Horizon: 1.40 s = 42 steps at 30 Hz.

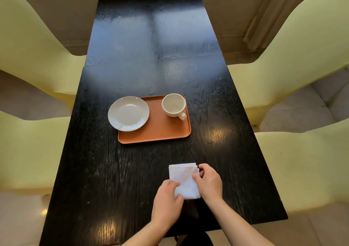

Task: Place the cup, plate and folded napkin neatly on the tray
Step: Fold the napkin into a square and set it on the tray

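On the near end of the dark tabletop (113,170), the folded white napkin (184,177) lies flat, well short of the orange tray (162,132). My left hand (167,198) presses its near-left corner, fingers curled onto the cloth; my right hand (208,181) pinches the right edge between thumb and fingers. The cup (173,105) stands upright at the tray's far right, and the plate (128,113) sits at the tray's left, overhanging its rim. I judge the napkin light, soft and limp: it will sag and unfold if lifted by one corner, so I would hold both sides and carry it flat to the bare patch of tray nearest me.
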Each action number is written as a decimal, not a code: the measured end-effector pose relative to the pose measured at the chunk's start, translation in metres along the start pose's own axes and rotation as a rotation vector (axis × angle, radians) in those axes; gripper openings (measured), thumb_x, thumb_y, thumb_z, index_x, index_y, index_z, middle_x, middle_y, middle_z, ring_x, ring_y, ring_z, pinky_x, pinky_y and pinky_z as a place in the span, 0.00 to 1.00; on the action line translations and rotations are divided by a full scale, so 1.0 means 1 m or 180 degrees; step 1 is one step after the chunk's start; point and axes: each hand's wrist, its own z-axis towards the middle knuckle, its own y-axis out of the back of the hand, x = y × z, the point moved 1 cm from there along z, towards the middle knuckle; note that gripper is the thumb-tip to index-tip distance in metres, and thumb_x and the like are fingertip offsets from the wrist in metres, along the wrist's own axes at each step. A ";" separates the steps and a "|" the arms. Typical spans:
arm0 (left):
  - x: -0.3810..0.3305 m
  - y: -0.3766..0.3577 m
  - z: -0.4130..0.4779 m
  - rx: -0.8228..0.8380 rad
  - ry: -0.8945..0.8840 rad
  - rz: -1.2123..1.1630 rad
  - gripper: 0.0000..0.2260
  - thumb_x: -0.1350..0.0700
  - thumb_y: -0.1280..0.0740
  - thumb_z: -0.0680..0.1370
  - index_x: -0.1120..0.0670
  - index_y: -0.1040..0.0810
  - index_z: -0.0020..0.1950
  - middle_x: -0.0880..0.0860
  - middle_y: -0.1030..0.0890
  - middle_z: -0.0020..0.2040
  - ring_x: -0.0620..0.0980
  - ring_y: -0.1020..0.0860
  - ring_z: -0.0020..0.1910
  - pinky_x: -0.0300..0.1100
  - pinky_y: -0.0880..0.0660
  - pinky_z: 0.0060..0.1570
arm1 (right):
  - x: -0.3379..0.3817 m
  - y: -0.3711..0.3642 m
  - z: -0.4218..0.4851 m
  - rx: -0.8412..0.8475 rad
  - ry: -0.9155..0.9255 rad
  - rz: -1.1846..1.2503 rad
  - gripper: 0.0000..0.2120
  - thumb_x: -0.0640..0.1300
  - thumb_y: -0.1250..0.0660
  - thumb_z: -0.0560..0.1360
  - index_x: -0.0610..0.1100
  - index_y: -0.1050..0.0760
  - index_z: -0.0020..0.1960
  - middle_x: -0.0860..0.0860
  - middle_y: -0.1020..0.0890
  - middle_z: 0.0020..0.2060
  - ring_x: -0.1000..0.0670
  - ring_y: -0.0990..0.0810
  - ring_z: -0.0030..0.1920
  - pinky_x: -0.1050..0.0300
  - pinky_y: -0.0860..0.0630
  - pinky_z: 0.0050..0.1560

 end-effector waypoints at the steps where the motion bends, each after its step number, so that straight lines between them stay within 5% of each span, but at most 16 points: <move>1: 0.000 0.001 0.000 -0.0013 0.0026 -0.0031 0.19 0.55 0.36 0.77 0.51 0.25 0.69 0.44 0.26 0.65 0.41 0.27 0.64 0.34 0.31 0.63 | -0.001 0.000 0.000 -0.0034 -0.0003 -0.0004 0.12 0.48 0.31 0.79 0.45 0.21 0.60 0.52 0.19 0.45 0.54 0.22 0.42 0.65 0.32 0.36; 7: 0.002 0.004 0.005 -0.0145 0.0393 -0.0381 0.23 0.57 0.34 0.77 0.53 0.28 0.73 0.48 0.26 0.68 0.45 0.26 0.66 0.36 0.32 0.65 | -0.003 -0.005 0.001 -0.0095 -0.0050 -0.0088 0.08 0.48 0.31 0.79 0.46 0.18 0.44 0.53 0.20 0.40 0.57 0.26 0.36 0.66 0.36 0.32; 11: 0.002 0.006 0.008 -0.0085 0.0666 -0.0653 0.25 0.59 0.34 0.77 0.53 0.31 0.75 0.51 0.24 0.68 0.47 0.24 0.65 0.43 0.27 0.66 | -0.002 -0.010 0.003 0.0033 0.0028 -0.0075 0.09 0.48 0.32 0.80 0.45 0.18 0.46 0.51 0.20 0.43 0.55 0.24 0.40 0.65 0.34 0.35; 16: 0.000 0.008 0.010 -0.0211 0.1060 -0.1414 0.24 0.60 0.32 0.75 0.51 0.28 0.71 0.42 0.22 0.52 0.42 0.21 0.51 0.35 0.26 0.44 | -0.003 -0.011 0.008 0.0160 -0.0015 -0.0025 0.08 0.46 0.31 0.79 0.44 0.18 0.44 0.52 0.21 0.39 0.53 0.24 0.39 0.65 0.38 0.33; 21: -0.003 0.007 0.016 -0.0171 0.1387 -0.1851 0.26 0.60 0.27 0.74 0.53 0.28 0.72 0.52 0.17 0.52 0.50 0.18 0.51 0.51 0.19 0.56 | -0.005 -0.010 0.010 0.0323 -0.0124 0.0262 0.06 0.46 0.30 0.78 0.46 0.16 0.50 0.52 0.16 0.42 0.52 0.20 0.43 0.61 0.29 0.41; 24: -0.004 0.007 0.017 -0.0100 0.1316 -0.1980 0.18 0.62 0.27 0.72 0.52 0.19 0.61 0.52 0.16 0.47 0.50 0.16 0.48 0.51 0.18 0.51 | -0.008 -0.009 0.012 0.0372 -0.0191 0.0413 0.05 0.46 0.29 0.77 0.48 0.16 0.51 0.55 0.16 0.41 0.54 0.19 0.43 0.61 0.27 0.41; 30: -0.010 0.009 0.022 -0.0045 0.1098 -0.2191 0.22 0.66 0.31 0.74 0.51 0.24 0.66 0.52 0.16 0.55 0.49 0.17 0.52 0.49 0.17 0.52 | -0.011 -0.008 0.015 0.0457 -0.0311 0.0710 0.05 0.45 0.27 0.75 0.54 0.21 0.44 0.56 0.18 0.39 0.55 0.19 0.42 0.54 0.18 0.44; 32: -0.009 0.013 0.026 0.0015 0.1067 -0.2277 0.21 0.67 0.32 0.74 0.51 0.23 0.65 0.53 0.15 0.53 0.50 0.15 0.51 0.51 0.17 0.51 | -0.012 -0.008 0.014 0.0466 -0.0360 0.0868 0.05 0.45 0.27 0.75 0.52 0.21 0.48 0.55 0.18 0.41 0.54 0.19 0.43 0.54 0.18 0.44; 37: -0.005 0.030 0.035 0.0259 0.0936 -0.2176 0.20 0.66 0.34 0.72 0.45 0.21 0.58 0.51 0.14 0.49 0.49 0.15 0.49 0.53 0.17 0.52 | -0.005 0.007 0.021 0.0847 -0.0189 0.1172 0.29 0.46 0.28 0.77 0.50 0.33 0.75 0.55 0.20 0.57 0.48 0.18 0.50 0.56 0.18 0.40; 39: -0.005 0.038 0.040 0.0384 0.0861 -0.2069 0.21 0.67 0.34 0.72 0.44 0.20 0.59 0.50 0.14 0.50 0.49 0.15 0.50 0.52 0.17 0.53 | -0.002 0.015 0.026 0.1176 -0.0062 0.1143 0.31 0.47 0.29 0.78 0.53 0.36 0.78 0.55 0.21 0.62 0.48 0.17 0.50 0.60 0.21 0.35; 42: -0.005 0.050 0.048 0.0478 0.0801 -0.2019 0.21 0.67 0.33 0.72 0.47 0.18 0.60 0.51 0.14 0.52 0.50 0.16 0.53 0.53 0.18 0.55 | 0.001 0.023 0.033 0.1558 0.0101 0.0990 0.21 0.47 0.31 0.79 0.51 0.26 0.72 0.53 0.17 0.55 0.48 0.16 0.49 0.54 0.17 0.38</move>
